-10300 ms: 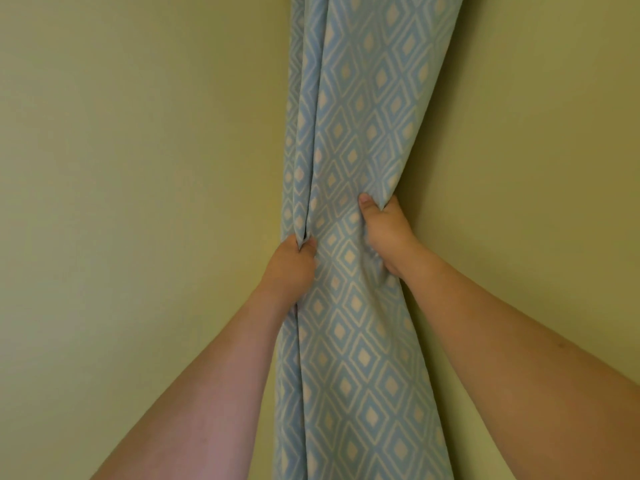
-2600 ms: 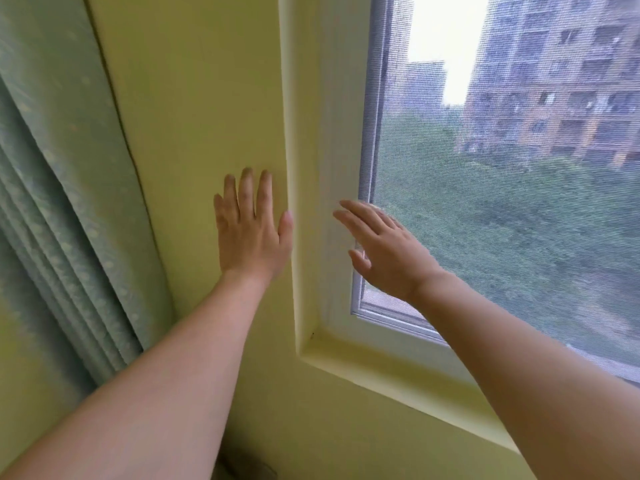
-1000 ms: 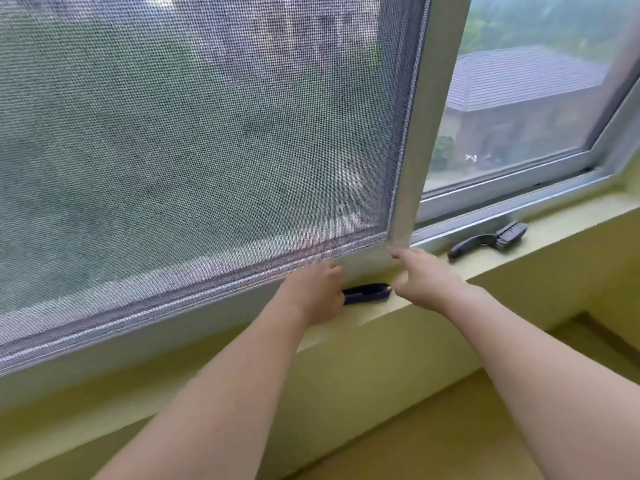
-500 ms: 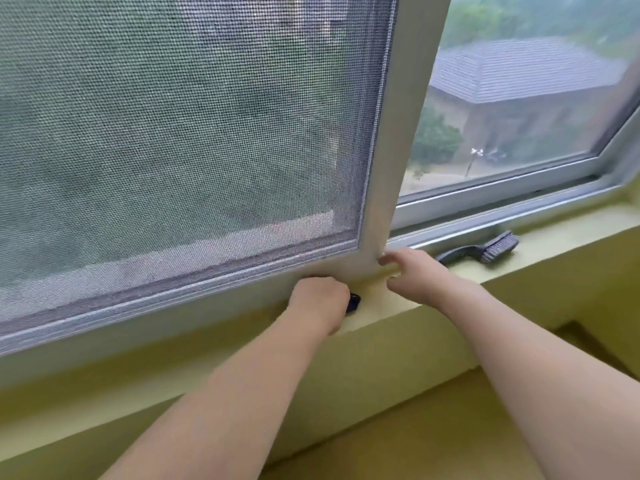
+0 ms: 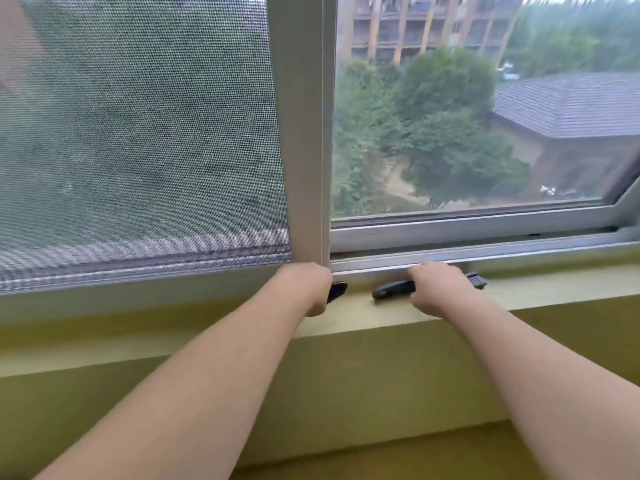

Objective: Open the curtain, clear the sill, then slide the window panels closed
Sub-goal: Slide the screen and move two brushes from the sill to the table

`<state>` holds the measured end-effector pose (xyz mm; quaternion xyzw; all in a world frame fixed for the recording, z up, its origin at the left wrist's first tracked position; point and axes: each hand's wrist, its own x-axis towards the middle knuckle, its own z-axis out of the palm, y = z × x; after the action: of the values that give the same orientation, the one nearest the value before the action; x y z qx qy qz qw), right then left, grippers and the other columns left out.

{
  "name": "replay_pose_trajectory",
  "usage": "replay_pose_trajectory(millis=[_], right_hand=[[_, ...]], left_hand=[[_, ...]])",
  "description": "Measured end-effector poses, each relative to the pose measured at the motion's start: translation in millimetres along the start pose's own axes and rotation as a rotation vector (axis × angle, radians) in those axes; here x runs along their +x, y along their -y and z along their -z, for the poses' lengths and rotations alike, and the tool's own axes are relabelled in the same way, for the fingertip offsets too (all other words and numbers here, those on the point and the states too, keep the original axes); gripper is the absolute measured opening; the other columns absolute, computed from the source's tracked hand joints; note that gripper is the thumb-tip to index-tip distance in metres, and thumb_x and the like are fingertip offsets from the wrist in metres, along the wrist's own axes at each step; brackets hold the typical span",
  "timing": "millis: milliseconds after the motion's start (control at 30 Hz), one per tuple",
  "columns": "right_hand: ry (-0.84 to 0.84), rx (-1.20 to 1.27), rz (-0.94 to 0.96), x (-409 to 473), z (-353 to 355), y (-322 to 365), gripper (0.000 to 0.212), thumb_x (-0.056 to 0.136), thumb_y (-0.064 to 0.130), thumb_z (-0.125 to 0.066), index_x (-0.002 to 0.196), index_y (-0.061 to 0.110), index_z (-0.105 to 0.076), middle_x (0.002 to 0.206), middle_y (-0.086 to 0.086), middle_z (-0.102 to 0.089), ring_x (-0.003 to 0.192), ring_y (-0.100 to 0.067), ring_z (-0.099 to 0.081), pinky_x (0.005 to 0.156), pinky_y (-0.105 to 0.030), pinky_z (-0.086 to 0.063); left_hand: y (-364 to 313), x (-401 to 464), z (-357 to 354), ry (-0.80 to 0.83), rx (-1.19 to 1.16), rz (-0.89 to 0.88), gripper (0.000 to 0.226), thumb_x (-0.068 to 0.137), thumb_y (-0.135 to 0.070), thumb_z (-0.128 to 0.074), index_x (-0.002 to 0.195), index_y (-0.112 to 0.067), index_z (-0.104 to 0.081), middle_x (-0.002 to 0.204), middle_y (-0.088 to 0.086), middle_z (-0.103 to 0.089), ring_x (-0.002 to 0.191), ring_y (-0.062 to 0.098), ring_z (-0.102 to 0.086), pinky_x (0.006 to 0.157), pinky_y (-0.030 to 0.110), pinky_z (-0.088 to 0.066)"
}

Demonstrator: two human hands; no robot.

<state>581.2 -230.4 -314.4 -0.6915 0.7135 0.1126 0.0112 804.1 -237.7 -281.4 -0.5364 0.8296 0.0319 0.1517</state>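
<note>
My left hand (image 5: 306, 284) is closed around a small dark object (image 5: 337, 291) at the base of the white window post (image 5: 301, 133); only the object's right end shows. My right hand (image 5: 438, 287) lies over the middle of a black brush (image 5: 393, 289) on the yellow sill (image 5: 554, 289). The brush's handle sticks out to the left and its bristle head (image 5: 477, 280) to the right. Whether the fingers grip the brush is hidden. The mesh screen panel (image 5: 138, 133) fills the left; a glass panel (image 5: 467, 133) is on the right.
The metal sliding track (image 5: 485, 251) runs along the bottom of the window behind the sill. Below the sill is a yellow wall (image 5: 346, 393). Trees and buildings show outside. The curtain is out of view.
My left hand has stayed closed on the dark object by the post. My right hand moved right along the sill onto the black brush. The view shifted right and up.
</note>
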Motion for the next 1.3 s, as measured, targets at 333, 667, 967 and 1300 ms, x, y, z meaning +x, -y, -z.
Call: replay_pose_trajectory(millis=[333,667,967,1300], right_hand=[[0.012,-0.173,0.131,36,-16,-19,0.031,0.089,0.010,-0.043,0.112,0.019,-0.062,0.115,-0.005,-0.067,0.107,-0.027,-0.064,0.078,-0.033,-0.043],[0.218,0.069,0.283,22,6,-10,0.026,0.096,0.027,-0.043,0.117,0.020,-0.056,0.108,-0.004,-0.062,0.100,-0.028,-0.061,0.078,-0.034,-0.045],[0.469,0.357,0.344,-1,36,78,0.015,0.091,0.031,-0.054,0.101,0.022,-0.062,0.104,-0.008,-0.071,0.095,-0.028,-0.070,0.085,-0.041,-0.058],[0.463,0.305,0.535,-44,63,291,0.034,0.098,0.028,-0.046,0.123,0.009,-0.057,0.103,-0.010,-0.068,0.095,-0.029,-0.067,0.087,-0.043,-0.056]], left_hand=[[-36,32,9,0.026,0.057,0.020,0.017,0.090,-0.017,-0.048,0.102,-0.016,-0.060,0.088,0.003,-0.053,0.077,0.027,-0.053,0.062,0.032,-0.042],[-15,12,7,0.106,-0.036,0.123,0.015,0.085,-0.017,-0.050,0.097,-0.013,-0.058,0.087,0.006,-0.056,0.080,0.030,-0.056,0.062,0.031,-0.042],[50,-59,-14,0.185,-0.188,0.317,0.018,0.079,-0.014,-0.054,0.095,-0.012,-0.061,0.087,0.006,-0.064,0.073,0.022,-0.060,0.057,0.028,-0.045],[181,-204,-90,0.149,-0.434,0.579,0.024,0.083,-0.016,-0.054,0.105,-0.012,-0.061,0.097,0.009,-0.067,0.087,0.028,-0.066,0.076,0.035,-0.055]])
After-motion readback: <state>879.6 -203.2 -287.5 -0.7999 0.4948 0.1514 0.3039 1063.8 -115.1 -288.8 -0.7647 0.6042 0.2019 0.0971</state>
